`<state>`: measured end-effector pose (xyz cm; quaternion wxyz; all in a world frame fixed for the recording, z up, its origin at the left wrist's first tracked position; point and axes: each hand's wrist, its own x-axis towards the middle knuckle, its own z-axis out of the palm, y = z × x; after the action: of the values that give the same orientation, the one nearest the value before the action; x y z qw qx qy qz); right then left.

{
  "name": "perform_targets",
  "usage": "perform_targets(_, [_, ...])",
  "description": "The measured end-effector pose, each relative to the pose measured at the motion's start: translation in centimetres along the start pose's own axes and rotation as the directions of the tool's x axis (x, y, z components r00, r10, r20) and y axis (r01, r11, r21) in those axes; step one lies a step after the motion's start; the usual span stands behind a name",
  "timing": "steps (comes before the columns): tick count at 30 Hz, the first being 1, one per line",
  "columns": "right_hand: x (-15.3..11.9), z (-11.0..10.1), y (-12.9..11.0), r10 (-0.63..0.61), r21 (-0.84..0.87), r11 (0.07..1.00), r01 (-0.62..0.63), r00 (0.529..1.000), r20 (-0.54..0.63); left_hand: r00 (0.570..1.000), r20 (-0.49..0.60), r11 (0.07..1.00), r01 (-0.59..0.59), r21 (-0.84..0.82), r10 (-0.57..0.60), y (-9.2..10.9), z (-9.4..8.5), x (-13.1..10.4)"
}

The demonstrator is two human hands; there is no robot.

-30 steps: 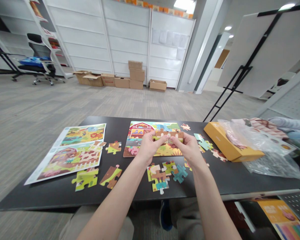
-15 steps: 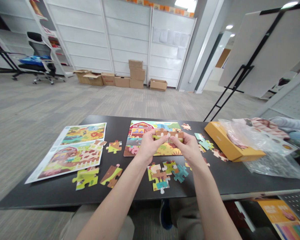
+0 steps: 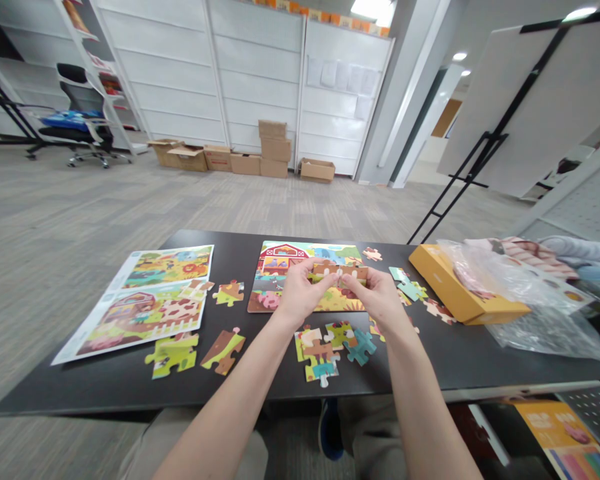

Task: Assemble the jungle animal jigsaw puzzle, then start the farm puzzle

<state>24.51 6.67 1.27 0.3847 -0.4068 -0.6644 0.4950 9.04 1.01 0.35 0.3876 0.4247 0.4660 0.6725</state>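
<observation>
We see the left hand [image 3: 296,294] pinching the left end of a brown puzzle piece [image 3: 325,270] between thumb and fingers, while the right hand [image 3: 375,295] pinches the right end of a second brown piece [image 3: 356,272]; the two pieces meet edge to edge between the hands, held just above the farm puzzle board [image 3: 280,263]. That board lies flat on the black bench [image 3: 460,353], its red barn at the upper left corner, and the hands cover much of its lower middle. Just in front of the wrists we find a small cluster of joined pieces [image 3: 325,347] in green, brown and teal. To the left lie two loose pieces [image 3: 195,352] near the bench's front edge, another loose piece [image 3: 229,293] beside the board, and a printed picture sheet [image 3: 150,300] showing two farm scenes. To the right of the hands a few scattered pieces [image 3: 405,285] sit beside a yellow box [image 3: 460,293], which is partly covered by a clear plastic bag [image 3: 540,320]. Beyond the bench, cardboard boxes [image 3: 273,150] stand against the white wall.
</observation>
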Motion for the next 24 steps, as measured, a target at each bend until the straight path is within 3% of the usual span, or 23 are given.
perform_targets(7, [-0.03, -0.56, -0.25, -0.083, 0.021, 0.996, 0.083, 0.997, 0.001, 0.987, 0.145, 0.986, 0.096, -0.138, -0.076, 0.36, -0.11, 0.03])
perform_targets(12, [-0.06, -0.72, -0.18, -0.133, 0.037, 0.991, 0.132, 0.991, 0.012, 0.985, 0.12, 0.985, 0.139, -0.102, -0.126, 0.42, -0.15, 0.09])
perform_targets(19, [-0.1, -0.83, 0.19, -0.107, -0.011, 0.994, 0.108, 0.992, 0.062, 0.983, 0.16, 0.994, 0.096, -0.044, -0.088, 0.33, -0.69, 0.08])
perform_targets(24, [-0.12, -0.26, 0.04, -0.096, -0.093, 0.991, 0.099, 0.995, 0.034, 0.987, 0.146, 0.995, 0.08, -0.062, -0.07, 0.67, -0.66, -0.17])
